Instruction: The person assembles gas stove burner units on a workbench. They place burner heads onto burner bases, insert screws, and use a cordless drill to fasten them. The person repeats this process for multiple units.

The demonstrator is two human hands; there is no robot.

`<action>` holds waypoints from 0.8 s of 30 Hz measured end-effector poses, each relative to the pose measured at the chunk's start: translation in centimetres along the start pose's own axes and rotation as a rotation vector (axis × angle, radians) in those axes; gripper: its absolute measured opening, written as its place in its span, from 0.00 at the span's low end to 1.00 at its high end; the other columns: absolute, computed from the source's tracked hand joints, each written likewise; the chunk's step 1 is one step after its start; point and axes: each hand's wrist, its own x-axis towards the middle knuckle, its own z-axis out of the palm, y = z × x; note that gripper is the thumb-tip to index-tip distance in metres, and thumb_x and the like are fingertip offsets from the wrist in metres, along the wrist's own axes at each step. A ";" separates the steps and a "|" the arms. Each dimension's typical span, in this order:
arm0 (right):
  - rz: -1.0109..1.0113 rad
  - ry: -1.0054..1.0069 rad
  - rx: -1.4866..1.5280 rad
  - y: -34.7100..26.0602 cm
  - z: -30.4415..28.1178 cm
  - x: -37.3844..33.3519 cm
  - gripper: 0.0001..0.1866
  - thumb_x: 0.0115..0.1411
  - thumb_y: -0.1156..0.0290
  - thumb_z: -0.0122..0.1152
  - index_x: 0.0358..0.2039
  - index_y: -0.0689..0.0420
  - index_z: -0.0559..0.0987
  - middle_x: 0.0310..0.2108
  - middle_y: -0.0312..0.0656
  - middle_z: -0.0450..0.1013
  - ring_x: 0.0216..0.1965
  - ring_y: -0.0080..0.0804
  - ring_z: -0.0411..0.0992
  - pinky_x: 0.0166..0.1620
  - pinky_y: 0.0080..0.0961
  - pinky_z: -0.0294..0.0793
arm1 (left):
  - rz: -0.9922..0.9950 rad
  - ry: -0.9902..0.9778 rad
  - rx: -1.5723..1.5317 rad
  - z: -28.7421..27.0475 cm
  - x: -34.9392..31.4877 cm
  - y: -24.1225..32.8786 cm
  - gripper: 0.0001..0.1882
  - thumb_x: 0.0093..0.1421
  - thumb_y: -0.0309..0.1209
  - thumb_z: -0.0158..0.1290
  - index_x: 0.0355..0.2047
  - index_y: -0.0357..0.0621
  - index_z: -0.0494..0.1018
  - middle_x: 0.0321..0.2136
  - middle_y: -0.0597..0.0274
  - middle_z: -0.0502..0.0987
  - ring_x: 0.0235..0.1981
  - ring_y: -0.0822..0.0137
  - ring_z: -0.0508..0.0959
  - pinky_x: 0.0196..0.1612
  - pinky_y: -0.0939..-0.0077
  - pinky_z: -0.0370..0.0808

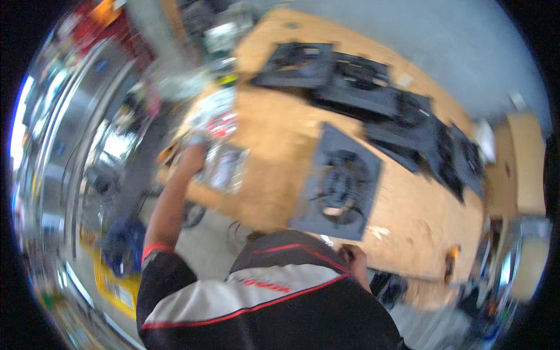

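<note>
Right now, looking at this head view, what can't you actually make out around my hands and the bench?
- Left hand: motion-blurred, so its grip on the bags by the clear packet is unclear.
- Right hand: partly hidden behind the shirt; open or shut unclear.
- Grey fan panel: wiring detail blurred.
- Shelves at left: smeared by fisheye rim and blur.

Heavily blurred throughout. Left hand (195, 139) smeared, its grip unreadable, touching something unclear beside a blurred clear bag (224, 168). Right hand (353, 259) half hidden behind the chest. Far-left shelves (76, 146) unreadable streaks.
</note>
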 end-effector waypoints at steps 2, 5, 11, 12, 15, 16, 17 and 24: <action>0.001 0.106 -0.087 0.9 0.1 -0.9 0.09 0.56 0.67 0.60 0.34 0.57 0.80 0.35 0.49 0.77 0.40 0.50 0.75 0.43 0.42 0.74 | 0.008 0.151 -0.294 -3.7 -1.0 3.6 0.15 0.62 0.29 0.41 0.44 0.37 0.73 0.38 0.38 0.78 0.38 0.42 0.79 0.39 0.47 0.75; 0.156 0.140 -0.177 1.4 0.7 -1.3 0.13 0.55 0.63 0.56 0.37 0.56 0.80 0.38 0.48 0.77 0.42 0.50 0.75 0.45 0.42 0.75 | 0.214 0.085 0.013 -0.9 3.4 2.9 0.15 0.65 0.30 0.40 0.44 0.38 0.74 0.38 0.38 0.78 0.38 0.43 0.79 0.39 0.49 0.75; 0.211 0.212 -0.136 1.6 2.1 1.2 0.16 0.50 0.61 0.58 0.36 0.55 0.78 0.33 0.52 0.76 0.38 0.53 0.75 0.40 0.49 0.73 | 0.344 0.224 -0.245 -4.8 5.6 20.1 0.15 0.64 0.30 0.40 0.45 0.39 0.73 0.38 0.39 0.77 0.38 0.44 0.79 0.39 0.51 0.75; 0.243 0.228 -0.138 1.8 2.2 1.0 0.16 0.49 0.60 0.58 0.36 0.56 0.78 0.31 0.51 0.76 0.37 0.53 0.75 0.39 0.50 0.73 | 0.407 0.221 -0.262 -5.0 5.6 23.7 0.15 0.64 0.30 0.41 0.45 0.39 0.73 0.38 0.40 0.77 0.38 0.45 0.79 0.39 0.51 0.75; 0.182 0.341 -0.101 3.2 2.2 -0.4 0.15 0.48 0.62 0.59 0.36 0.55 0.78 0.30 0.49 0.77 0.37 0.51 0.75 0.39 0.48 0.74 | 0.574 0.195 -0.311 -5.0 4.3 32.6 0.15 0.64 0.30 0.41 0.46 0.39 0.73 0.39 0.40 0.77 0.37 0.45 0.79 0.39 0.52 0.75; 0.153 0.390 -0.058 3.6 2.5 -0.4 0.15 0.48 0.62 0.59 0.35 0.55 0.78 0.31 0.50 0.76 0.37 0.52 0.75 0.39 0.47 0.73 | 0.614 0.183 -0.327 -5.1 3.6 34.7 0.15 0.64 0.30 0.41 0.46 0.39 0.72 0.39 0.40 0.77 0.37 0.45 0.79 0.39 0.52 0.75; 0.116 0.438 -0.018 3.9 2.8 -0.3 0.14 0.48 0.63 0.59 0.35 0.56 0.78 0.31 0.50 0.76 0.37 0.52 0.75 0.39 0.47 0.73 | 0.650 0.173 -0.341 -4.9 2.9 36.5 0.15 0.64 0.30 0.41 0.46 0.39 0.72 0.39 0.41 0.77 0.37 0.46 0.79 0.39 0.52 0.75; 0.173 0.544 0.240 6.2 3.7 -1.2 0.13 0.52 0.65 0.57 0.36 0.58 0.79 0.34 0.51 0.76 0.38 0.52 0.74 0.40 0.45 0.72 | 0.654 0.059 -0.399 -4.2 -2.2 38.3 0.15 0.64 0.30 0.42 0.47 0.40 0.72 0.40 0.42 0.77 0.37 0.47 0.79 0.38 0.54 0.76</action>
